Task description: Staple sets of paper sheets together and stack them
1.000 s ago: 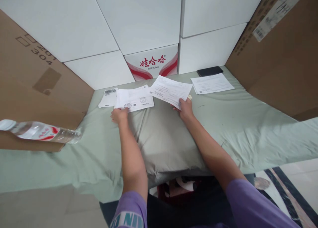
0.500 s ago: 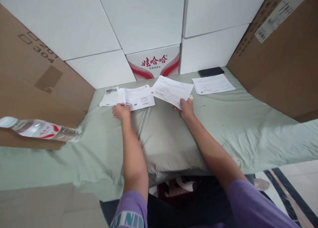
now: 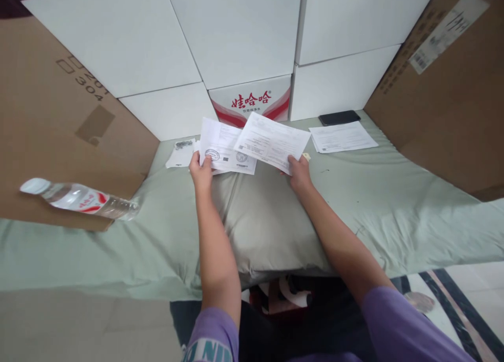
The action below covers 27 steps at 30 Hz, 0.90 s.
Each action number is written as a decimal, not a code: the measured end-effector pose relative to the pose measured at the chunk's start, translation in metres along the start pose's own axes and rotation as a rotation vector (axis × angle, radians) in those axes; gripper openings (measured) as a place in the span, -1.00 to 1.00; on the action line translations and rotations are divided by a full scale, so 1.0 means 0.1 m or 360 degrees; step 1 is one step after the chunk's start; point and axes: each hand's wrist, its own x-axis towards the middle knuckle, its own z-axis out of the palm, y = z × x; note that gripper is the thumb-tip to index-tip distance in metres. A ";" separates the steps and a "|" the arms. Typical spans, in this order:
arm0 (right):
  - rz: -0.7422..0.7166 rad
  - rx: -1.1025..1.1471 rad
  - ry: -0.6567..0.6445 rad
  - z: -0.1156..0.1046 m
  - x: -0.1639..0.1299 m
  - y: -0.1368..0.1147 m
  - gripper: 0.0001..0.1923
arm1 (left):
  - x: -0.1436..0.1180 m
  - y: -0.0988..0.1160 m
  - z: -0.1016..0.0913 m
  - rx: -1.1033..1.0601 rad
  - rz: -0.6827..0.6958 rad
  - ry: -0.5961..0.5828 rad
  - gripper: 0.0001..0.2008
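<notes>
My left hand (image 3: 200, 171) grips a stamped printed sheet (image 3: 224, 149) by its lower left corner and holds it raised off the bed. My right hand (image 3: 299, 172) pinches another printed sheet (image 3: 271, 141) at its near edge; this sheet overlaps the right side of the first. Both hands hover over the far end of a grey-green pillow (image 3: 268, 220). Behind the raised sheet a small slip of paper (image 3: 180, 153) lies flat on the bed.
A further paper (image 3: 342, 137) and a dark phone (image 3: 338, 117) lie at the back right of the green sheet (image 3: 413, 204). A plastic water bottle (image 3: 79, 200) rests at left. White boxes (image 3: 236, 36) and brown cartons (image 3: 452, 89) wall the bed in.
My left hand has taken hold of the stamped sheet and lifted it up from the bed toward the sheet in my right hand. The right hand has barely moved.
</notes>
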 end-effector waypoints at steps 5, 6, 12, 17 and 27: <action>-0.0274 -0.0086 -0.0182 0.00 0.02 0.10 -0.62 | -0.10 0.03 0.11 -0.1216 -0.0280 -0.0320 -0.47; -0.0297 -0.0104 -0.0229 0.01 0.02 0.12 -0.60 | -0.12 0.04 0.13 -0.1351 -0.0306 -0.0391 -0.45; -0.0291 -0.0122 -0.0403 0.04 -0.02 0.15 -0.58 | -0.22 0.09 0.13 -0.1590 -0.0339 -0.0686 -0.44; -0.0394 -0.0298 -0.0290 0.02 -0.08 0.05 -0.65 | -0.22 0.05 0.01 -0.1478 -0.0336 -0.0858 -0.42; -0.0687 -0.0607 0.0114 0.00 -0.16 -0.09 -0.77 | -0.19 0.08 0.06 -0.1193 -0.0338 -0.1104 -0.51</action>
